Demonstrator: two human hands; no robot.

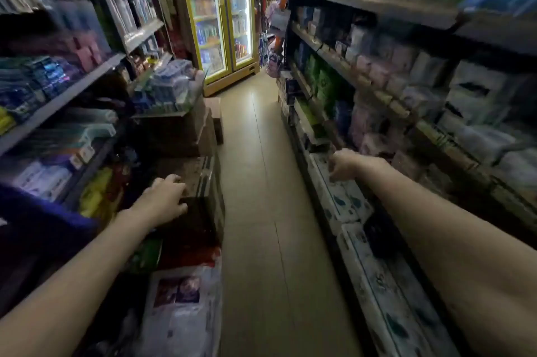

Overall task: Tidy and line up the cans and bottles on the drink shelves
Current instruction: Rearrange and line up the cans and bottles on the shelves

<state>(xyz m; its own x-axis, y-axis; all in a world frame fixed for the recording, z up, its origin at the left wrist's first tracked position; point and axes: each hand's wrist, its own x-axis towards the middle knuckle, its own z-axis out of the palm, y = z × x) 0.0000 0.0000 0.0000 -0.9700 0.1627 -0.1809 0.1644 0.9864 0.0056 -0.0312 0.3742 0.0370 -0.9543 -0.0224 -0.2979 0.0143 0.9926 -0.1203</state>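
Note:
A lit drink fridge point(220, 16) with a yellow frame stands at the far end of the aisle, its shelves full of blurred bottles and cans. My left hand point(165, 196) rests on top of a dark cardboard box point(200, 182) on the left side, fingers loosely bent, holding nothing. My right hand point(344, 164) reaches toward the low right shelf, fingers hanging relaxed over white packs point(343, 202); it holds nothing. Both hands are far from the fridge.
Shelves of packaged goods line both sides point(58, 100) point(406, 89). Stacked cardboard boxes point(180, 130) and a plastic bag point(186, 304) narrow the left side. The tiled floor point(261, 182) runs straight to the fridge.

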